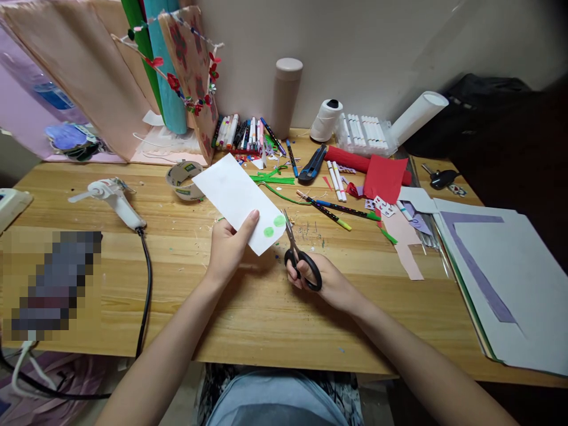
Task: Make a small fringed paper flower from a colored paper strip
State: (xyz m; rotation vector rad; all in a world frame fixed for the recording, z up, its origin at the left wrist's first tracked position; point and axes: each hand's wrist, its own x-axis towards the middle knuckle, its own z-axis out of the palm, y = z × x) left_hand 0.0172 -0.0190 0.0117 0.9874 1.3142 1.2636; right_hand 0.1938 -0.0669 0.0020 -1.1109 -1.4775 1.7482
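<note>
My left hand (231,245) grips a white sheet of paper (237,192) by its lower edge, thumb on top. Two green ovals (268,232) are coloured near the sheet's right corner. In my right hand (326,281) is a pair of scissors (291,236) with black handles, fingers through the loops. Its blades point up and meet the paper's edge beside the upper green oval; whether they are parted I cannot tell. Both hands are raised above the wooden table, and the fingers under the sheet are hidden.
A glue gun (116,201) with a black cord and a roll of tape (184,180) lie on the left. Behind the hands are a utility knife (312,164), several markers (339,214) and paper scraps. A stack of paper (523,254) lies at the right.
</note>
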